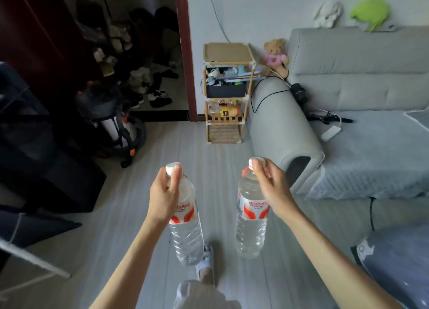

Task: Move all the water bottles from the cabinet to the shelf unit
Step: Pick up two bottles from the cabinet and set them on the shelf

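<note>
Two bottles in the air at once here. The left hand (163,192) has its grip curled round the neck of a clear plastic water bottle with a white cap and red-and-white label (185,225), thumb up against the cap, the bottle hanging tilted with its base toward the person's slippered foot (205,260). The right hand (270,185) pinches the cap and neck of a second clear plastic water bottle with the same red-and-white label (251,218), and that one hangs nearly upright. The bottles sit side by side but apart, both above the pale grey plank floor (220,164), touching nothing below them.

Straight ahead, against the white wall, stands the small bamboo shelf unit with white corner joints (228,92). Its top board is bare, a dark bin packed with odds and ends fills the tier below, and lower down sits what looks like an orange-labelled drink bottle (228,111), though the view there is too small to be sure. Just beside the unit is the arm of a grey fabric sofa (348,76), with a tan teddy bear in a pink top (276,55) perched above it. Off to the left, a dark doorway shows a jumble of shoes (148,85).
</note>
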{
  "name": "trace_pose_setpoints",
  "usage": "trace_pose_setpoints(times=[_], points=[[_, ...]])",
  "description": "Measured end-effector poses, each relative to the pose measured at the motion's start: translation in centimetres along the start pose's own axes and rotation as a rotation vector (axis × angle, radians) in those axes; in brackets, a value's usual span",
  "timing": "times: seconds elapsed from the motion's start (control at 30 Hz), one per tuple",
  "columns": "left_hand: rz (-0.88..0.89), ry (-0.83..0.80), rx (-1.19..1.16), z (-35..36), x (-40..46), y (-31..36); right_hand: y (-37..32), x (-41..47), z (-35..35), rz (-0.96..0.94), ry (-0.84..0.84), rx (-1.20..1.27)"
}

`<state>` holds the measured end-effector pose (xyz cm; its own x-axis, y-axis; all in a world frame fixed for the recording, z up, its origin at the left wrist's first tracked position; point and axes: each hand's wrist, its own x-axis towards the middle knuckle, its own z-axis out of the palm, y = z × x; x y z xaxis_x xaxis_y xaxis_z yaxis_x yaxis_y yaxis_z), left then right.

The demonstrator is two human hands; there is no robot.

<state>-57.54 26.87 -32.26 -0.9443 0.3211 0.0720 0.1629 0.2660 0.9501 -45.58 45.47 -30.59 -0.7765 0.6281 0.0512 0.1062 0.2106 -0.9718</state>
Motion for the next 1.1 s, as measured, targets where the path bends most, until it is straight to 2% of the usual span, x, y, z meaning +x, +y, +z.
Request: trace_pose_setpoints(times=[0.27, 0.5, 0.8, 1.1], points=[[0.021, -0.071, 0.003, 5.5, 21.4, 0.7, 0.7, 20.7, 1.3, 0.048, 0.071, -0.028], [0.024, -0.157, 0.002, 12.4, 36.0, 2.4, 2.1, 35.1, -0.1, 0.076, 0.154, -0.007], [-0.013, -0.129, 0.018, 22.9, 53.4, 3.4, 3.2, 56.5, -3.9, 0.035, 0.105, -0.02], [0.042, -0.057, -0.065, 28.1, 69.2, 7.2, 1.2, 75.3, -4.9, -0.053, 0.055, -0.031]])
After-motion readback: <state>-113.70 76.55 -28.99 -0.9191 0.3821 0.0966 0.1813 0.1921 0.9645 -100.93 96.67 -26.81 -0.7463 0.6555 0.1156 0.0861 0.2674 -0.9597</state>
